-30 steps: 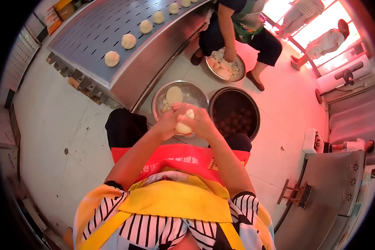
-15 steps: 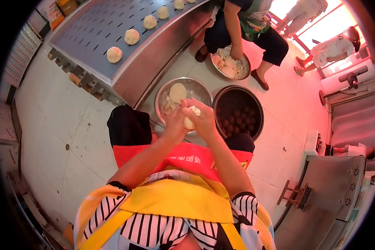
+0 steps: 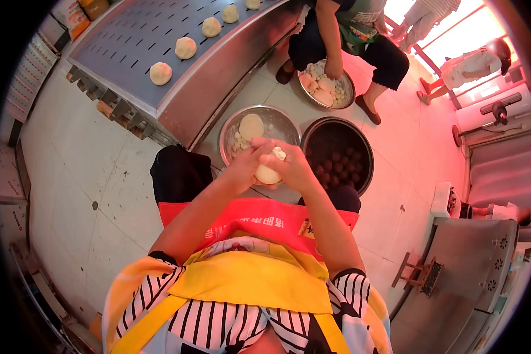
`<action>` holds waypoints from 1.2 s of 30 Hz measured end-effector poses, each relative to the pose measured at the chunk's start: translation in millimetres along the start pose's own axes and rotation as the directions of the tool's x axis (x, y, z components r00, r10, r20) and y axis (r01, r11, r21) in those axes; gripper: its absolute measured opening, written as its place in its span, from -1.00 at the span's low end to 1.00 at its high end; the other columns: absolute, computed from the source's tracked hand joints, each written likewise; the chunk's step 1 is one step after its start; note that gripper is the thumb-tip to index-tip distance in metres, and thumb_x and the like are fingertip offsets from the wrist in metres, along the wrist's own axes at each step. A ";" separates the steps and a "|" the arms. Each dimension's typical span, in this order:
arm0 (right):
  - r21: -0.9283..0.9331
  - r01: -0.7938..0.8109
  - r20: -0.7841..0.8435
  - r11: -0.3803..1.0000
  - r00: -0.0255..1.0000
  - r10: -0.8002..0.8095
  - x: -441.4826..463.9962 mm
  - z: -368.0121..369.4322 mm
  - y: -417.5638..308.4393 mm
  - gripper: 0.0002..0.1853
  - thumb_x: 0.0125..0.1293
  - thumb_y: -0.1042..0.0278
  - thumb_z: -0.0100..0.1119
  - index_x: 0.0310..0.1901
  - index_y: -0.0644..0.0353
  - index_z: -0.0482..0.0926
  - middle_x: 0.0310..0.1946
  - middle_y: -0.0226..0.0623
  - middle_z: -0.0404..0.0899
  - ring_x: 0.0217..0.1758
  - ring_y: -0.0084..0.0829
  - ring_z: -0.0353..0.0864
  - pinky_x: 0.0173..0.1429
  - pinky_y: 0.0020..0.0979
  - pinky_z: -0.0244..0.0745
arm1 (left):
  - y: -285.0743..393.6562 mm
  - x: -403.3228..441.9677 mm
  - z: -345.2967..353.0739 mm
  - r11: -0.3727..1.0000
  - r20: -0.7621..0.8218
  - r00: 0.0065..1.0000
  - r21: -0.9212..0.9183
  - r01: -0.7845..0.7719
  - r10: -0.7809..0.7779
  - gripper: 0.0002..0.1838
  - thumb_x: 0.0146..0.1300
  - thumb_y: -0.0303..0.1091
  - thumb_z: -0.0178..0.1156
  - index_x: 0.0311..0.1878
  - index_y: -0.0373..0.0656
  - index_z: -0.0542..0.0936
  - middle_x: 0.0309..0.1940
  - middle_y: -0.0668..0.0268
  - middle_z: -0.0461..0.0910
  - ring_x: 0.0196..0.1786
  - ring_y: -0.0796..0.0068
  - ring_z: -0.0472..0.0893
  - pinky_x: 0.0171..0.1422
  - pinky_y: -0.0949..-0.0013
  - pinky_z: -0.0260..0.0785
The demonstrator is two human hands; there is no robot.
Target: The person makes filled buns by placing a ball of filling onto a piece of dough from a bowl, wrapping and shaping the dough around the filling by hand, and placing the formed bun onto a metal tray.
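Dough is sitting cupped between both hands just below the upper centre of the frame, its pale, uneven top showing between the fingers. The left hand is wrapping one side and the right hand is closing around the other; both are grasping it, though some fingertips are hiding behind it. The hands seem to be shaping it and drawing its top together. Doing this well probably means pressing lightly and evenly, turning the piece between small squeezes and easing the edge inward, since a hard pinch could be thinning or tearing the soft wall. Just beyond, a steel bowl is holding a larger pale lump and small bits. Beside it, a dark pot is holding dark balls. At upper left, pale rounds are lining the slotted metal surface, spaced apart.
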State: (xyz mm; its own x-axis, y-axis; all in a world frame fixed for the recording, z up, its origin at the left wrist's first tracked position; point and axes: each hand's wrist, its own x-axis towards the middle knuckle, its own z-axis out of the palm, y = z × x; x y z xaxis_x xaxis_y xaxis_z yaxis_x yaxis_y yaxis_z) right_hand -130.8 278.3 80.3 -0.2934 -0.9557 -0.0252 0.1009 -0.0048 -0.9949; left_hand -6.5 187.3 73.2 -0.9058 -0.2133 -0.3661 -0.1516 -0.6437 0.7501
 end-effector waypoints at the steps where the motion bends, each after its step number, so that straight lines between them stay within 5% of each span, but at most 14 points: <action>1: 0.013 -0.003 0.019 1.000 1.000 0.003 2.9 -1.7 1.4 -0.61 0.22 0.19 0.34 -0.06 0.33 0.62 -0.12 -0.31 0.62 -0.08 -0.56 0.54 0.08 -0.49 0.44 | -7.2 3.3 2.5 0.993 -0.053 0.996 -0.099 -0.072 0.067 -0.44 0.42 0.17 -0.11 0.23 -0.08 0.34 0.08 0.31 0.47 0.11 0.39 0.55 0.00 0.19 0.56; 4: -0.289 -0.047 -0.148 0.956 0.989 0.004 0.0 3.6 -2.6 -0.62 0.23 0.19 0.33 -0.06 0.33 0.61 -0.13 -0.29 0.60 -0.08 -0.57 0.53 0.08 -0.49 0.43 | -33.9 17.0 4.0 0.943 -0.157 0.966 -0.234 -0.238 0.205 -0.44 0.41 0.18 -0.12 0.19 -0.08 0.37 0.07 0.30 0.48 0.08 0.38 0.57 -0.06 0.18 0.59; 8: -0.081 0.037 -0.013 0.996 0.999 -0.038 -2.7 3.6 6.7 -0.65 0.27 0.20 0.28 -0.07 0.33 0.61 -0.22 -0.38 0.61 -0.15 -0.57 0.54 0.00 -0.50 0.46 | -15.6 9.0 -4.8 0.988 -0.016 0.994 -0.113 -0.107 0.106 -0.41 0.36 0.24 -0.06 0.13 -0.11 0.40 -0.03 0.34 0.50 -0.03 0.48 0.59 -0.11 0.31 0.58; 9: -0.105 0.015 -0.010 0.994 1.000 -0.016 -2.0 1.2 5.5 -0.66 0.28 0.21 0.28 -0.07 0.32 0.61 -0.23 -0.39 0.61 -0.15 -0.57 0.54 0.00 -0.50 0.46 | -7.9 3.9 -3.9 0.995 0.031 0.999 -0.089 -0.033 0.035 -0.39 0.34 0.27 -0.02 0.10 -0.13 0.41 -0.07 0.35 0.51 -0.07 0.53 0.59 -0.13 0.37 0.56; 12: -0.314 0.027 -0.048 0.949 0.998 -0.044 2.0 0.6 3.5 -0.67 0.29 0.22 0.25 -0.06 0.32 0.61 -0.22 -0.39 0.63 -0.16 -0.57 0.54 -0.01 -0.50 0.47 | -29.4 15.5 13.4 0.920 -0.248 0.948 -0.287 -0.266 0.197 -0.36 0.31 0.30 -0.02 0.10 -0.12 0.41 -0.11 0.34 0.52 -0.10 0.52 0.61 -0.19 0.39 0.58; 13: -0.399 0.033 -0.068 0.916 0.996 -0.066 1.7 1.8 3.4 -0.67 0.29 0.23 0.25 -0.05 0.33 0.61 -0.21 -0.39 0.63 -0.16 -0.57 0.55 -0.01 -0.50 0.47 | -28.3 14.7 9.1 0.941 -0.168 0.963 -0.233 -0.246 0.210 -0.36 0.31 0.30 -0.02 0.10 -0.12 0.41 -0.11 0.34 0.52 -0.10 0.52 0.61 -0.20 0.39 0.59; 15: -0.171 0.029 -0.035 0.985 0.999 -0.036 -2.1 8.7 -2.2 -0.67 0.26 0.18 0.28 -0.12 0.30 0.62 -0.35 -0.29 0.60 -0.27 -0.55 0.55 -0.15 -0.45 0.47 | -25.2 7.6 -1.3 0.970 -0.005 0.978 -0.127 -0.206 0.207 -0.36 0.31 0.31 -0.03 0.10 -0.10 0.42 -0.11 0.34 0.53 -0.10 0.52 0.62 -0.22 0.40 0.59; 18: -0.136 0.074 -0.039 0.988 0.996 -0.080 -4.0 7.9 7.6 -0.64 0.23 0.15 0.30 -0.09 0.27 0.61 -0.31 -0.20 0.59 -0.34 -0.46 0.56 -0.23 -0.39 0.48 | -15.2 0.4 -8.2 0.996 0.018 0.996 0.021 -0.092 0.092 -0.34 0.31 0.32 -0.06 0.12 -0.13 0.41 -0.10 0.33 0.53 -0.08 0.53 0.61 -0.22 0.39 0.59; 21: -0.334 0.133 -0.044 0.933 0.987 -0.157 7.4 1.4 25.3 -0.51 0.18 0.09 0.34 0.03 0.25 0.54 -0.21 -0.17 0.59 -0.36 -0.33 0.58 -0.23 -0.35 0.49 | -30.0 13.4 9.1 0.941 -0.272 0.934 -0.184 -0.285 0.230 -0.32 0.31 0.32 -0.07 0.09 -0.17 0.42 -0.11 0.32 0.55 -0.12 0.53 0.62 -0.25 0.40 0.58; 24: -0.604 0.383 0.006 0.699 0.879 -0.477 8.4 -2.7 23.8 -0.38 0.10 -0.01 0.36 0.10 0.22 0.47 -0.25 -0.14 0.59 -0.38 -0.22 0.59 -0.23 -0.31 0.51 | -33.5 20.6 -4.2 0.942 -0.264 0.930 -0.150 -0.300 0.255 -0.35 0.34 0.28 -0.07 0.05 -0.20 0.45 -0.18 0.31 0.56 -0.16 0.52 0.63 -0.29 0.43 0.58; 27: -0.834 0.406 0.060 0.373 0.740 -0.670 3.9 2.4 -14.1 -0.39 0.03 -0.07 0.38 0.00 0.21 0.50 -0.44 -0.19 0.56 -0.43 -0.20 0.59 -0.28 -0.30 0.50 | -25.9 14.5 -20.2 0.960 -0.224 0.933 0.072 -0.272 0.281 -0.41 0.42 0.22 -0.15 0.02 -0.19 0.48 -0.18 0.33 0.58 -0.15 0.56 0.60 -0.07 0.47 0.47; 31: -0.938 0.201 0.075 0.282 0.913 -0.401 -4.4 5.1 -18.4 -0.56 0.04 -0.05 0.35 -0.25 0.15 0.51 -0.56 -0.32 0.52 -0.52 -0.23 0.55 -0.41 -0.28 0.46 | -24.5 14.5 -10.4 0.913 -0.281 0.870 0.181 -0.366 0.404 -0.42 0.42 0.21 -0.14 -0.04 -0.20 0.51 -0.24 0.33 0.58 -0.22 0.57 0.59 -0.15 0.44 0.48; 33: -0.943 0.273 0.146 0.193 0.855 -0.498 -0.5 1.1 -8.1 -0.63 0.07 0.04 0.34 -0.33 0.14 0.45 -0.59 -0.33 0.48 -0.56 -0.26 0.53 -0.49 -0.31 0.40 | -32.4 23.7 -15.7 0.882 -0.309 0.831 0.263 -0.392 0.462 -0.42 0.40 0.22 -0.11 -0.03 -0.18 0.48 -0.27 0.32 0.56 -0.25 0.57 0.60 -0.19 0.35 0.56; 36: -0.907 0.401 0.286 0.129 0.811 -0.510 0.9 -6.3 -14.6 -0.72 0.13 0.16 0.31 -0.39 0.13 0.43 -0.60 -0.31 0.46 -0.56 -0.27 0.53 -0.53 -0.33 0.39 | -30.8 19.9 -18.2 0.931 -0.302 0.882 0.075 -0.356 0.362 -0.39 0.39 0.26 -0.13 0.04 -0.17 0.46 -0.25 0.30 0.58 -0.26 0.50 0.62 -0.27 0.31 0.55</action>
State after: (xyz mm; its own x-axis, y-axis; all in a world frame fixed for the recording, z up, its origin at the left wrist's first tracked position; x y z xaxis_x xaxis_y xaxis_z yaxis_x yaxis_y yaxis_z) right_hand -138.5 279.4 94.2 -0.0176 -0.8571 0.5149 -0.9669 -0.1165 -0.2270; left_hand -12.6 189.6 32.8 -0.7345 -0.6428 -0.2174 0.1519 -0.4679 0.8706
